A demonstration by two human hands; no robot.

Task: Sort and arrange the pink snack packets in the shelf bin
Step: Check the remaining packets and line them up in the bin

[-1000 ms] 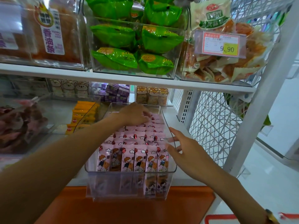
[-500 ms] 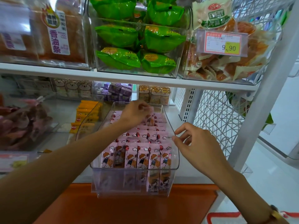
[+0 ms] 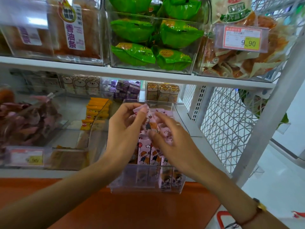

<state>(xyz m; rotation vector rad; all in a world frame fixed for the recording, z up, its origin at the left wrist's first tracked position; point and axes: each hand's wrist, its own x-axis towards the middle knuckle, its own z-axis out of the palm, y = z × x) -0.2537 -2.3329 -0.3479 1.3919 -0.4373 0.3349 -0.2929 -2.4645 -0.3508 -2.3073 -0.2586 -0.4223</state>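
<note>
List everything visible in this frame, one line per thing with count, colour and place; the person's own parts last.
pink snack packets: many, pink with cartoon figures, standing in rows in the clear bin.
held packet: one, pink, lifted above the rows between both hands.
clear bin: one, transparent, front of the lower shelf, centre.
green packets: several, green, clear bin on the upper shelf.
orange packets: a stack, orange, bin left of the pink one.
price tag: one, red and yellow, reads 9.90, upper right.
purple boxes: several, purple, back of the lower shelf.
wire mesh panel: one, white, right of the shelf.
left hand: one, pinches the held packet's top.
right hand: one, fingers on the held packet, bracelet at the wrist.
</note>
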